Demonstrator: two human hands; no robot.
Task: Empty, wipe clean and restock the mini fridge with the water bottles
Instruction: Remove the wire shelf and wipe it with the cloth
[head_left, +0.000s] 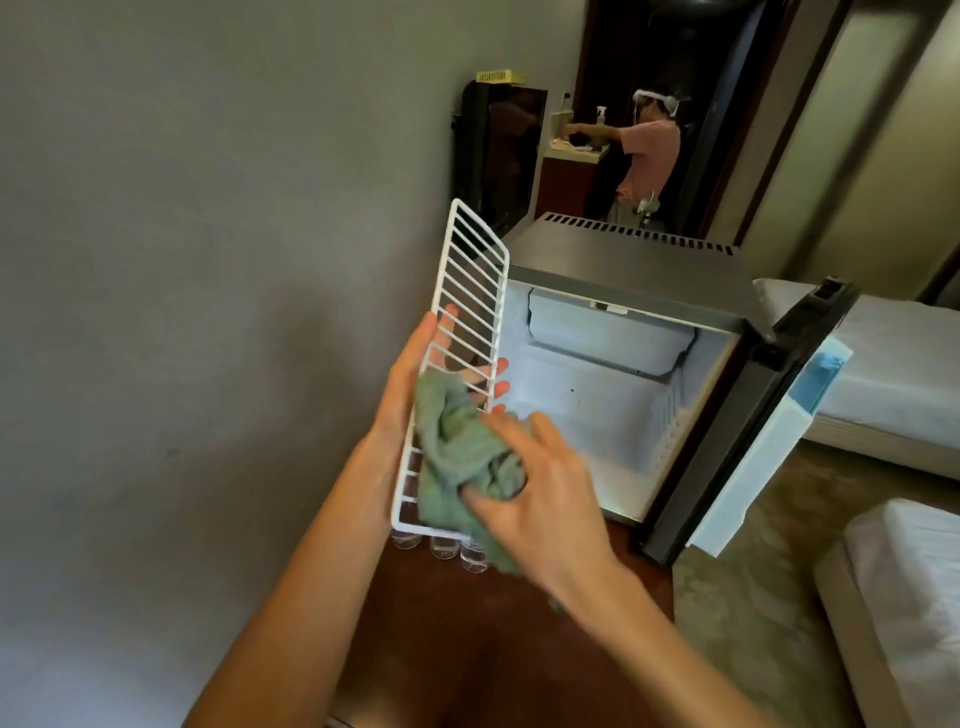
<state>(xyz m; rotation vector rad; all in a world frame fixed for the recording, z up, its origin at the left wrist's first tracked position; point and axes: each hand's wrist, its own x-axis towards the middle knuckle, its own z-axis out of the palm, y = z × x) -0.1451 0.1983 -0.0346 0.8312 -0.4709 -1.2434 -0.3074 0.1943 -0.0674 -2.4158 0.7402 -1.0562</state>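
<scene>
Left hand: the left hand (415, 374) grips the wire shelf (475, 291) from behind, at 9 o'clock of the frame's middle. The thumb lies on the near long edge and the fingertips show through the wires at the far edge.
Right hand: the right hand (545, 493) holds a bunched green cloth (457, 447), fingers curled into it, pressing it against the lower half of the shelf.
Wire shelf: white, out of the fridge, held on end and tilted slightly. Its top points to 12 o'clock and its bottom edge hangs just above the bottles.
Mini fridge: the mini fridge (623, 260) stands at 2 o'clock of the hands on the brown surface (493, 623). Its white, lit inside holds no bottles.
Fridge door: the door (769, 441) is swung wide toward 3 o'clock, with a blue label on its inner rack.
Water bottles: three clear water bottles (444, 548) stand in a row on the surface at 6 o'clock of the shelf, only partly seen below it.
Beds: white bedding (893, 364) lies at 3 o'clock, and more at 4 o'clock.
Background: at 12 o'clock a person (649, 150) in a pink shirt reaches toward a counter. A dark screen (498, 156) hangs on the wall to that person's left.
</scene>
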